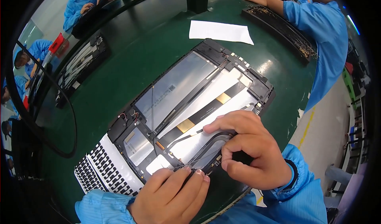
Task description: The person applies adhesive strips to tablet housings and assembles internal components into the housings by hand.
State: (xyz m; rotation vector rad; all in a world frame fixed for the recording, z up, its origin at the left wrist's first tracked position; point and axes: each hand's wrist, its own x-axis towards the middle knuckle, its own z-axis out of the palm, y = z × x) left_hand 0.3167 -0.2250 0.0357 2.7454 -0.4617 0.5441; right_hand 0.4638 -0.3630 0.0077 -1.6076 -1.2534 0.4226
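Note:
An opened tablet-like device lies slanted before me, showing silver battery packs, a dark flat ribbon cable with gold patches, and circuit parts along its edges. A thin dark wire runs down the device and across its near edge. My left hand has its fingers close together, tips on the wire at that edge; its thumb is hidden. My right hand pinches the wire between thumb and a curled finger, while another finger reaches onto the silver surface. A small white rectangular piece sits by my left fingertips.
White strips with rows of black tabs lie left of the device. Beyond it are a white paper sheet and a black tray of small parts beside a co-worker in blue. A black cable loops at left.

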